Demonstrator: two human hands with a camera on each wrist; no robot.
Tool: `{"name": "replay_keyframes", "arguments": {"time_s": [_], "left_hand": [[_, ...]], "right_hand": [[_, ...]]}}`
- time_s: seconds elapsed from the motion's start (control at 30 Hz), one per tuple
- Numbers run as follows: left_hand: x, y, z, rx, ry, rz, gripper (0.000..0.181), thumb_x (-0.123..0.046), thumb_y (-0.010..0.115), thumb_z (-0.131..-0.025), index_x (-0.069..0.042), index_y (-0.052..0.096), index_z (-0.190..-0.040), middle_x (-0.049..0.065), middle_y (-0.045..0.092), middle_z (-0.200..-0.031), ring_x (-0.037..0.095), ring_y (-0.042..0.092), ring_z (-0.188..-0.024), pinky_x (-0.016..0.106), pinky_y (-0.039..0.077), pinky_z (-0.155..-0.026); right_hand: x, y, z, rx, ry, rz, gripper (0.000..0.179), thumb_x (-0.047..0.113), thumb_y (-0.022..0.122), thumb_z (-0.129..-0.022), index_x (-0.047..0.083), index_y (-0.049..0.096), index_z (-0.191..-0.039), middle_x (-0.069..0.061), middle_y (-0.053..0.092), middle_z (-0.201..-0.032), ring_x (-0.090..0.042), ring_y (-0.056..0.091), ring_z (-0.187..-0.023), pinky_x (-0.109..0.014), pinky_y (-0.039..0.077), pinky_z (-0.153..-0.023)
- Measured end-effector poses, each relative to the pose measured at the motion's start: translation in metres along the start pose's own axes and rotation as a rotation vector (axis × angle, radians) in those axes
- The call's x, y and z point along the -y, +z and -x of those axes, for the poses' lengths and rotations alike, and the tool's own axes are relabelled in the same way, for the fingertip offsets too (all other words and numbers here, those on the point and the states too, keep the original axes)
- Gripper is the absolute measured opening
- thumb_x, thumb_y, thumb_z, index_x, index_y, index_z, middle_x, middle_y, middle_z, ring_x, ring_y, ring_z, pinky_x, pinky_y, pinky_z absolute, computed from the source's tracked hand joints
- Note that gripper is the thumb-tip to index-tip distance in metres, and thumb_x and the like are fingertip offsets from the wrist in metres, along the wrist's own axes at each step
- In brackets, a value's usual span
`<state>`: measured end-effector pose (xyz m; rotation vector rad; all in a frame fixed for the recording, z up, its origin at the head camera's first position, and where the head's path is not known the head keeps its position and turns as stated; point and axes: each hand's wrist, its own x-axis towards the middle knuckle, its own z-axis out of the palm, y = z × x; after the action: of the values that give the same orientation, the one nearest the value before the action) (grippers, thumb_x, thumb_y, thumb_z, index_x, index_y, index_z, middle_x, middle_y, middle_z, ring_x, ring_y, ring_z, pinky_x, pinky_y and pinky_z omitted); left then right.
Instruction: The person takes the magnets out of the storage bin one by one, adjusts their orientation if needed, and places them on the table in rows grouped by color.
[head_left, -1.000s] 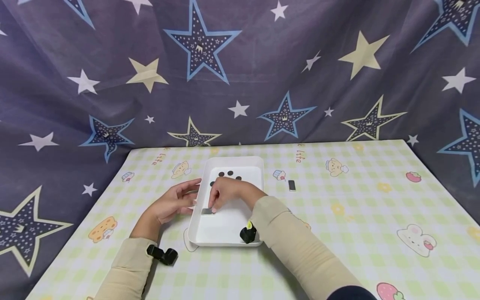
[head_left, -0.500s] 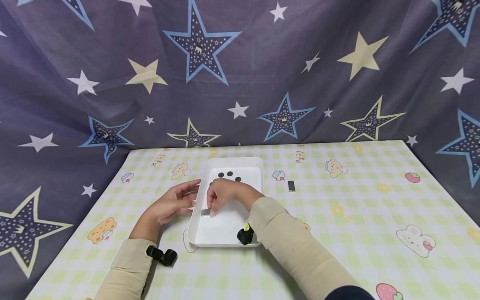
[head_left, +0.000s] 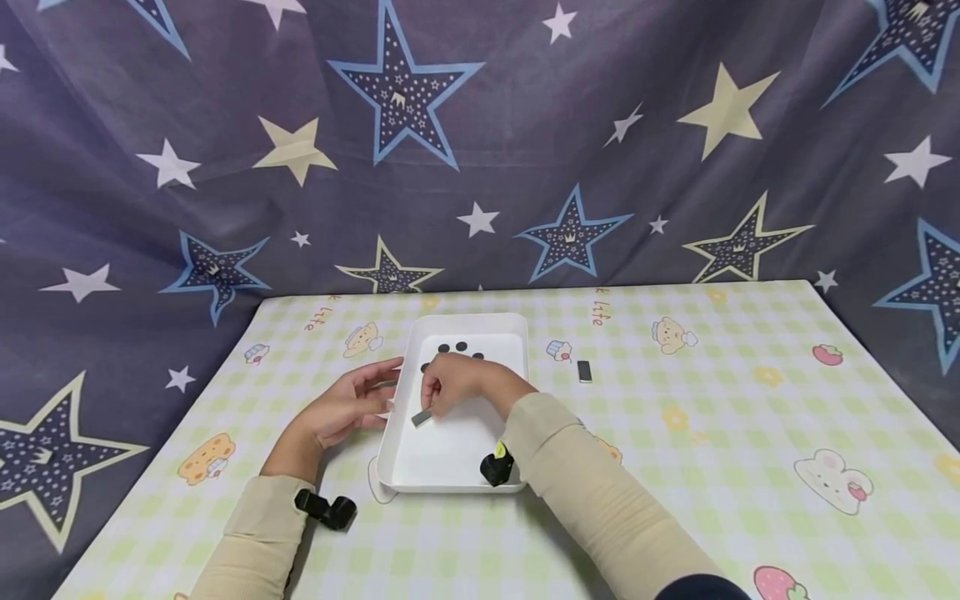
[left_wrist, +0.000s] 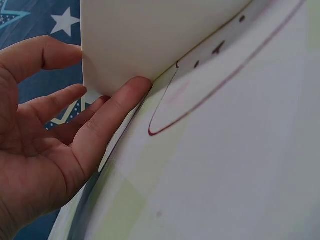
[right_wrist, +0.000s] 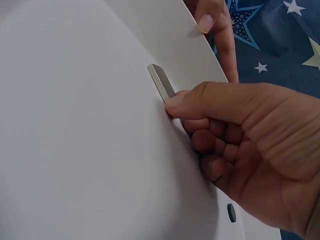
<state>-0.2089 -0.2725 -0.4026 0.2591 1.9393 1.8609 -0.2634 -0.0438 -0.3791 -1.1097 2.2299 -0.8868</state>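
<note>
A shallow white tray stands on the table. Inside it, my right hand pinches one end of a small, flat silvery metal bar between thumb and fingers. From the right wrist camera, the bar points away from the thumb, close to the tray's side wall, with its far end free. My left hand touches the tray's left side from outside, its fingers spread and relaxed; the left wrist view shows the thumb and fingertips against the wall. Several small black discs lie in the tray's far half, partly hidden by the right hand.
To the right of the tray, a second small dark rectangular bar lies on the checked tablecloth. A star-patterned curtain hangs behind the table. Both wrists carry black camera mounts.
The metal bar has turned from lying sideways to a slant, moving slightly up and right with my right hand. My left hand and the tray have stayed put.
</note>
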Motion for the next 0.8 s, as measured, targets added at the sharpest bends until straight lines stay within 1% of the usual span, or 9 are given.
{"name": "replay_keyframes", "arguments": {"time_s": [0.2, 0.5, 0.63, 0.8], "left_hand": [[-0.0003, 0.0003, -0.0008, -0.009, -0.004, -0.013, 0.077, 0.006, 0.058, -0.086, -0.003, 0.023, -0.154, 0.026, 0.026, -0.152, 0.037, 0.042, -0.132, 0.044, 0.056, -0.083], [0.0008, -0.0004, -0.0008, -0.002, 0.0, -0.006, 0.077, 0.006, 0.059, -0.086, -0.004, 0.023, -0.154, 0.026, 0.027, -0.153, 0.029, 0.048, -0.128, 0.042, 0.056, -0.081], [0.0002, -0.0001, 0.0001, 0.0, 0.002, -0.001, 0.078, 0.006, 0.059, -0.086, -0.003, 0.023, -0.154, 0.026, 0.026, -0.153, 0.028, 0.049, -0.127, 0.042, 0.056, -0.081], [0.0002, -0.0006, 0.0008, -0.003, 0.002, 0.001, 0.078, 0.006, 0.059, -0.085, -0.003, 0.023, -0.154, 0.026, 0.026, -0.152, 0.028, 0.049, -0.126, 0.042, 0.056, -0.08]], "right_hand": [[-0.0022, -0.0023, 0.0029, 0.0, -0.018, -0.022, 0.017, -0.003, 0.081, -0.073, -0.002, 0.075, -0.089, 0.004, 0.061, -0.067, -0.004, 0.051, -0.062, -0.015, 0.042, -0.061], [-0.0045, -0.0039, 0.0044, 0.015, -0.025, -0.021, 0.016, -0.005, 0.081, -0.073, -0.001, 0.075, -0.087, 0.005, 0.058, -0.066, -0.004, 0.048, -0.063, -0.014, 0.041, -0.061], [-0.0053, -0.0042, 0.0053, 0.026, -0.002, -0.048, 0.016, -0.006, 0.081, -0.073, 0.0, 0.073, -0.086, 0.003, 0.056, -0.067, -0.006, 0.048, -0.064, -0.016, 0.04, -0.062], [-0.0071, -0.0048, 0.0059, 0.052, 0.028, -0.092, 0.013, -0.004, 0.08, -0.075, 0.002, 0.072, -0.084, 0.002, 0.062, -0.07, -0.008, 0.052, -0.065, -0.018, 0.044, -0.062]]}}
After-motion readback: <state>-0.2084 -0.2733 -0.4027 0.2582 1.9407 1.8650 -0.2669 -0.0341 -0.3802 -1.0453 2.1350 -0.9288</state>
